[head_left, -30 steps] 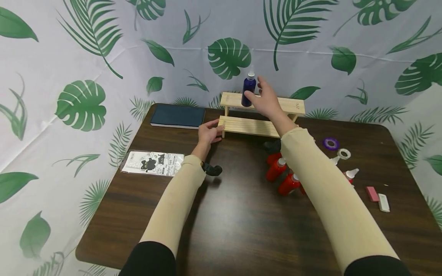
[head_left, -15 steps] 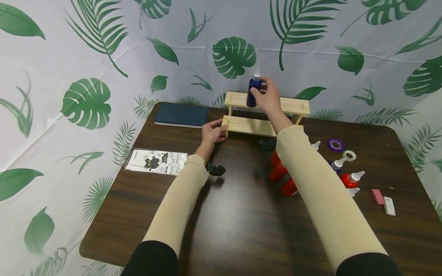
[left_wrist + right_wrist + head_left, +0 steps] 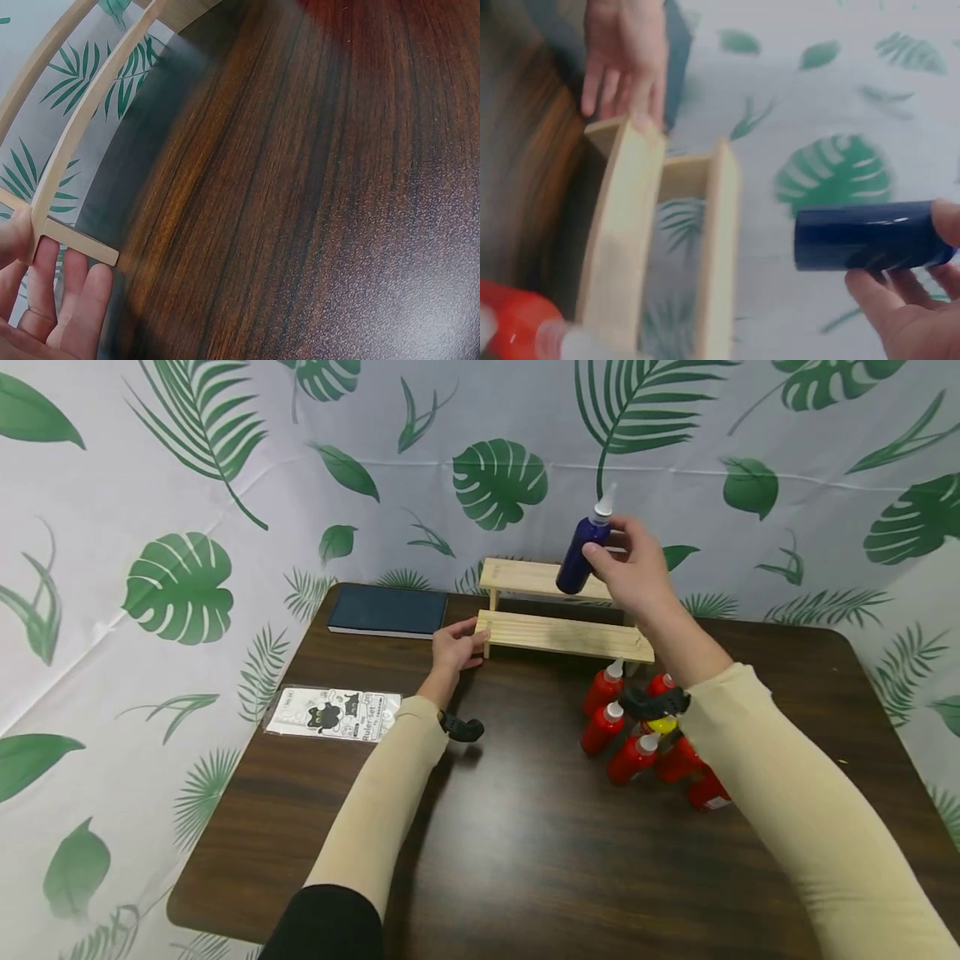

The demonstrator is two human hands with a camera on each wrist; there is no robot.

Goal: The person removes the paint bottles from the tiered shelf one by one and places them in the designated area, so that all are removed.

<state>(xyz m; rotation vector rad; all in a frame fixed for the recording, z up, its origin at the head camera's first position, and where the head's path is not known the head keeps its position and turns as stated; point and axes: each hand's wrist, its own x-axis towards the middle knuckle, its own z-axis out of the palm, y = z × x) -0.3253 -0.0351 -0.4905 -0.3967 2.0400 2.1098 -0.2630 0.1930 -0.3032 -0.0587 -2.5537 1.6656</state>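
My right hand [image 3: 637, 568] grips a dark blue bottle [image 3: 576, 560] with a white pointed nozzle, thumb on the near side. The bottle is tilted, its nozzle leaning right, and it overlaps the rack's upper step in the head view. In the right wrist view, daylight-white backdrop shows between the blue bottle [image 3: 862, 236] and the rack. The two-step wooden rack [image 3: 562, 631] stands at the back of the table. At its left end my left hand [image 3: 452, 652] pinches the lower step; in the left wrist view the fingers [image 3: 86, 300] lie by the rack's leg [image 3: 79, 240].
Several red bottles [image 3: 602, 729] with white nozzles stand right of centre, under my right forearm, with a yellow item [image 3: 663, 725] among them. A dark blue book [image 3: 387, 610] lies at the back left. Nearer is a packaged ruler set [image 3: 333, 714]. A leaf-print cloth [image 3: 405, 518] hangs behind.
The right hand has closed round the blue bottle, lifted it from the upper step and carried it to the right, tilting it. The left hand has stayed on the rack.
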